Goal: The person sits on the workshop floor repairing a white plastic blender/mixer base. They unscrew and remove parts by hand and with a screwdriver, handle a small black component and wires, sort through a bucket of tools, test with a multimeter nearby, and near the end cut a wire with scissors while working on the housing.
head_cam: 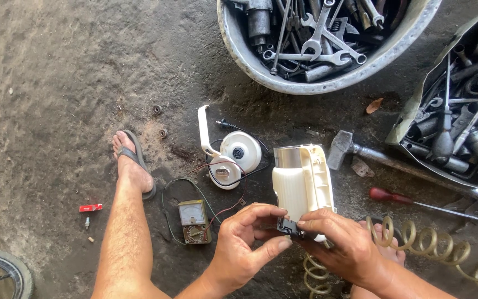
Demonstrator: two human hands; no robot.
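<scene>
- Cream plastic housing (302, 182): an upright ribbed body with a flat flanged side panel and a metal cylinder showing at its top end; held just above the concrete floor (56, 72), at centre frame, between both hands.
- Small black connector block (286, 226): seated at the lower end of the housing, where the fingertips of both hands meet.
- Left hand (244, 243): grip pinched on the black connector block, thumb below and fingers curled over it from the left.
- Right hand (344, 241): grip closed on the lower end of the housing, fingers laid across it from the right, fingertips touching the connector block.
- Analogue multimeter (194, 220): laid on the floor just left of the left hand, red and black leads trailing toward the housing.
- White round part with a curved arm (233, 152): on the floor just beside the housing's left edge, apart from it.
- Hammer (345, 148): head near the housing's upper right edge; handle running off to the right.
- Red-handled screwdriver (410, 200): on the floor to the right of the housing, well apart.
- Coiled yellowish hose (443, 249): under and to the right of the right hand.
- Metal basin of spanners (327, 39): at the top edge, well apart from the hands.
- Tray of tools (460, 105): at the right edge.
- Foot in a sandal (133, 163): left of the multimeter.
- Open floor: a broad bare stretch lies to the left and upper left; the right side is crowded.
</scene>
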